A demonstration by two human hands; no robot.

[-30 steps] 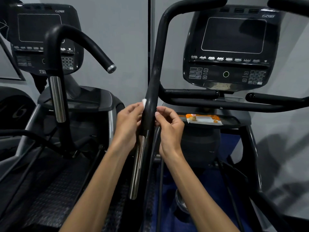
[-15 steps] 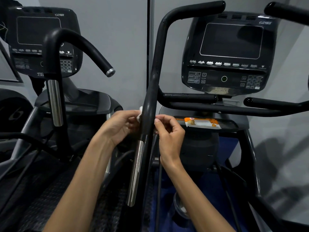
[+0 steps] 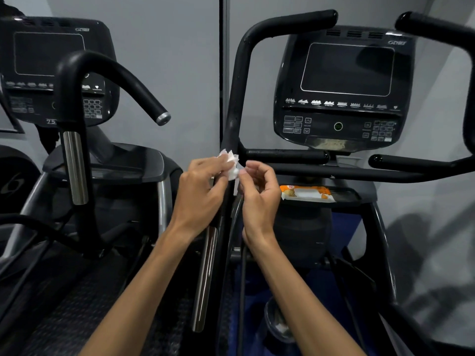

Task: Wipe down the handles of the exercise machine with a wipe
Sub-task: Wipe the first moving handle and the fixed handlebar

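On the far left stands a second machine [image 3: 61, 73] with its own curved black handle [image 3: 108, 73], well apart from the work and not touched by anybody. Nearer to the middle, the left hand [image 3: 198, 196] is raised in front of the tall black handle [image 3: 235, 104] of the exercise machine, and its fingers [image 3: 218, 163] are curled round a small white wipe [image 3: 230, 163], which is crumpled into a loose ball just beside the bar, at the height where the short side grips [image 3: 285, 153] branch off. I cannot tell if the wipe really touches the bar at this point. Right of the bar, the right hand [image 3: 259, 194] has its thumb and first fingers [image 3: 243, 173] pressed together on the lower edge of the same wipe, so it seems both hands are unfolding or re-shaping it. I judge the wipe to be very light, soft and damp, easy to tear if pulled hard from two sides, so it is better to open it flat and wrap it around the bar with the palm. The handle itself looks stiff and fixed, with a matte grip, so firm pressure should be safe. Further right, an orange wipe packet [image 3: 307, 194] lies on the tray [image 3: 347, 199] below the console [image 3: 344, 86].
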